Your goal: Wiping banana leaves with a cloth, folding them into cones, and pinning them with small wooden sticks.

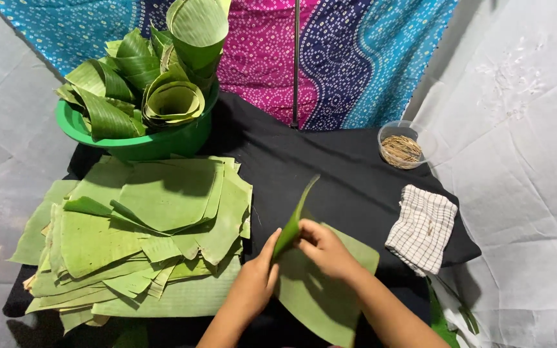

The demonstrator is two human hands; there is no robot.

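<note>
Green flat banana leaf piece (320, 296) lies on black-clothed bench (349, 174), one edge folded upright. Left hand (254, 280) and right hand (325, 248) both pinch that fold, fingers closed. Cut leaf stack (143, 238) just left; checked cloth (422, 227) right.

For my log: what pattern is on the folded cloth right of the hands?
White with a fine dark check, on the folded cloth; head view.

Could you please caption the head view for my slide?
Both hands, left hand and right hand, fold a flat green banana leaf beside a stack of cut green leaves.
</note>
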